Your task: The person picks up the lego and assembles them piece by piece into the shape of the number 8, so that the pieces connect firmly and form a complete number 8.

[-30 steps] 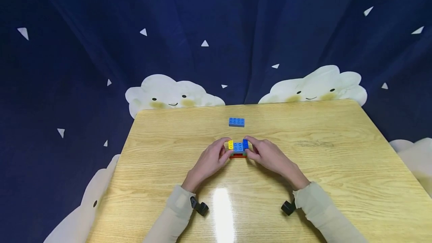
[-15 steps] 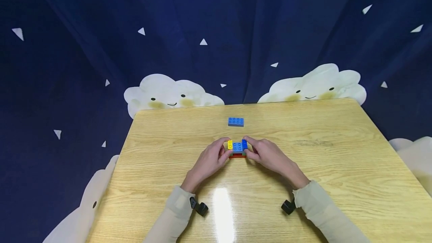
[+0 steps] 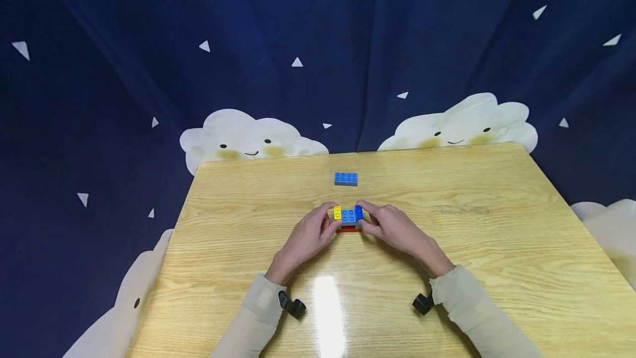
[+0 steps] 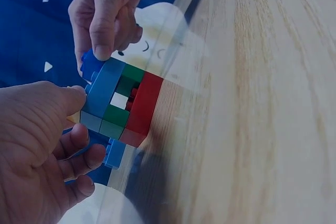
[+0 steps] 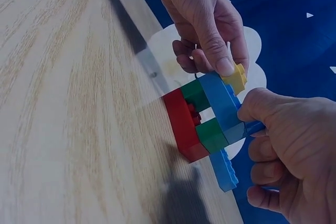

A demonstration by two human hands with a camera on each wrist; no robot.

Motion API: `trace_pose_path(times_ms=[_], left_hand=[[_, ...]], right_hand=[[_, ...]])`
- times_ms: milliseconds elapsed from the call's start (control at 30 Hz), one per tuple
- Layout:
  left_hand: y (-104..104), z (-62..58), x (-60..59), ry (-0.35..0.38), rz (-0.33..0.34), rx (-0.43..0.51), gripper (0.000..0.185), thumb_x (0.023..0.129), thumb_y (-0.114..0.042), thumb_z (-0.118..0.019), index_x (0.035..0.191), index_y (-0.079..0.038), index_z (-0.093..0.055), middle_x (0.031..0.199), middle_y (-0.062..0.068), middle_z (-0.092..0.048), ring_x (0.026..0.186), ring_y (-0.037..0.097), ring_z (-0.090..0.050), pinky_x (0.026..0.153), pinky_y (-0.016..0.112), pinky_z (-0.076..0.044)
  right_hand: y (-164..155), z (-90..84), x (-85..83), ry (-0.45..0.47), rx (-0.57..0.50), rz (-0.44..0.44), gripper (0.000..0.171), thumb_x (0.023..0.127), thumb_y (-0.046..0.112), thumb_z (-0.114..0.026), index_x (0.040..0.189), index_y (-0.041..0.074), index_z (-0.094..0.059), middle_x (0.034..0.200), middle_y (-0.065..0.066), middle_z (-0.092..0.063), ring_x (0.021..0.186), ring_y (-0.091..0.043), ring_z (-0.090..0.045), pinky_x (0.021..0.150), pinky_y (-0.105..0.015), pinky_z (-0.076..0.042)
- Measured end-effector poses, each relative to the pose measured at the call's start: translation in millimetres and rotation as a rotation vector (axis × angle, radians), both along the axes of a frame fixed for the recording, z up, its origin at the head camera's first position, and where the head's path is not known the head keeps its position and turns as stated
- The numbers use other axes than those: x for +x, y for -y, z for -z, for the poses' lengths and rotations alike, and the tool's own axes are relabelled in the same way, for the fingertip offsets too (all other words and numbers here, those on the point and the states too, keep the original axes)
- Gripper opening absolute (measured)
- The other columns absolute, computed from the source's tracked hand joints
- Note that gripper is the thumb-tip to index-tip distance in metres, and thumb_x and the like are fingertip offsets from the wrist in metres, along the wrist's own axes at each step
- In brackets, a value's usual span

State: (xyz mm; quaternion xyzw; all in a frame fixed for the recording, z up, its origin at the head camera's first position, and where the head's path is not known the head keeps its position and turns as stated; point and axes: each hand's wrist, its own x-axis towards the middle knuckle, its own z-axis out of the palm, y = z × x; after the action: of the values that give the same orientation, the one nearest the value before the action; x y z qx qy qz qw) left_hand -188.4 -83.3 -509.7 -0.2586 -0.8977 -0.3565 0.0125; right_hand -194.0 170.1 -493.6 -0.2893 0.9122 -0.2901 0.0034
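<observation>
A stack of toy building bricks stands on the table between both hands. At its base is a red brick (image 5: 182,129), with two green bricks (image 5: 211,135) spaced apart on it and a light blue brick (image 3: 348,216) bridging them. My left hand (image 3: 305,236) pinches a yellow brick (image 3: 337,212) at the left end of the light blue one. At the right end, my right hand (image 3: 397,228) pinches a dark blue brick (image 3: 359,212) between thumb and index finger. Fingers partly cover both end bricks, so how firmly they sit is hidden.
A separate blue eight-stud brick (image 3: 345,179) lies behind the stack, towards the far edge of the wooden table (image 3: 248,198). A dark blue curtain (image 3: 318,26) with white clouds and triangles hangs beyond that edge.
Both hands keep their hold on the end bricks, and the stack stays put. Only the head view has shifted slightly.
</observation>
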Motion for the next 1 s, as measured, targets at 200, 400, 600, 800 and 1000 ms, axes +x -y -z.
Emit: trace_pose_path(times_ms=[200, 400, 600, 800, 1000], left_hand=[[-2, 2.0, -0.1, 0.000, 0.007, -0.002, 0.044, 0.106, -0.030, -0.064, 0.144, -0.008, -0.056, 0.081, -0.007, -0.054, 0.067, 0.008, -0.050, 0.060, 0.025, -0.042], [-1, -1.3, 2.7, 0.009, 0.002, -0.027, 0.045, 0.107, -0.029, -0.062, 0.145, -0.006, -0.054, 0.082, -0.007, -0.054, 0.067, 0.008, -0.050, 0.058, 0.025, -0.041], [0, -6.7, -1.1, 0.027, 0.032, -0.038, 0.045, 0.107, -0.032, -0.062, 0.145, -0.008, -0.055, 0.081, -0.007, -0.055, 0.065, 0.007, -0.049, 0.057, 0.024, -0.040], [4, -14.1, -10.2, 0.065, 0.065, -0.019, 0.049, 0.103, -0.036, -0.068, 0.144, -0.009, -0.060, 0.076, -0.005, -0.053, 0.062, 0.008, -0.047, 0.055, 0.025, -0.036], [4, -16.3, -18.9, 0.113, 0.087, 0.008, 0.043, 0.103, -0.040, -0.067, 0.139, -0.016, -0.064, 0.075, -0.004, -0.053, 0.062, 0.009, -0.047, 0.055, 0.025, -0.037]], right_hand=[[-2, 4.0, 2.0, 0.005, -0.016, 0.015, 0.039, 0.101, 0.022, -0.070, 0.136, 0.006, -0.063, 0.062, 0.012, -0.042, 0.052, -0.001, -0.033, 0.051, -0.023, -0.028], [0, 11.5, 6.1, 0.061, -0.099, 0.036, 0.035, 0.105, 0.026, -0.066, 0.137, 0.014, -0.061, 0.066, 0.009, -0.047, 0.054, -0.004, -0.040, 0.051, -0.023, -0.032], [0, 18.0, 7.5, 0.128, -0.163, 0.063, 0.038, 0.106, 0.035, -0.063, 0.139, 0.016, -0.059, 0.074, 0.007, -0.051, 0.062, -0.007, -0.046, 0.057, -0.025, -0.038], [-3, 19.9, 6.5, 0.128, -0.129, 0.090, 0.036, 0.106, 0.033, -0.062, 0.138, 0.017, -0.058, 0.076, 0.007, -0.051, 0.064, -0.008, -0.046, 0.059, -0.026, -0.039], [-8, 16.8, 5.3, 0.096, -0.102, 0.077, 0.027, 0.106, 0.033, -0.064, 0.129, 0.020, -0.061, 0.074, 0.008, -0.051, 0.062, -0.009, -0.047, 0.058, -0.025, -0.038]])
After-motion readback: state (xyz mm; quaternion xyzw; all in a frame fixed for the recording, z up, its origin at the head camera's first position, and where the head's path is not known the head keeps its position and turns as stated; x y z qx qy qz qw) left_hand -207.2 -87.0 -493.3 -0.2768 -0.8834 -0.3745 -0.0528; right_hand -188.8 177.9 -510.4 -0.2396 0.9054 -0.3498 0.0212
